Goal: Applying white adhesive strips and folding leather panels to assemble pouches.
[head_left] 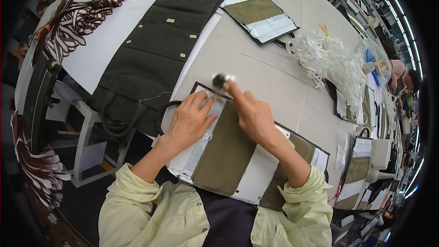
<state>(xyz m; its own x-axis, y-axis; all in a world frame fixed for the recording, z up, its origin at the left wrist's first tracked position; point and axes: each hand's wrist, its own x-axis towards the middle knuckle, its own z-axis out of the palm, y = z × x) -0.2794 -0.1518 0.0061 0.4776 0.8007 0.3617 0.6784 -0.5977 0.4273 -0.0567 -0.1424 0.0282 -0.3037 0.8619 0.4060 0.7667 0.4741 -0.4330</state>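
Through the head camera I view a pale work table [274,71], which spans most of the frame. A dark flat bag [153,43] with looped handles occupies the upper left, lying partly over a white sheet [107,32]. The olive-and-white striped panel [228,155], the piece at hand, lies at lower centre, its near edge toward the wearer; a similar striped panel [251,9] lies at upper centre. A tangle of white strips [329,57] fills the upper right, and a heap of brown-and-white patterned pieces [82,16] the upper left. At centre I distinguish two hands. The left hand [191,115] rests palm down on the panel's white left end, fingers slightly spread, pinching nothing that I can see. The right hand [253,115] is closed on a dark-headed tool [219,80], index finger extended toward the head; the tool is blurred near the panel's far edge, and I cannot tell whether it touches. Smallest are the tan patches [170,20] on the dark bag.
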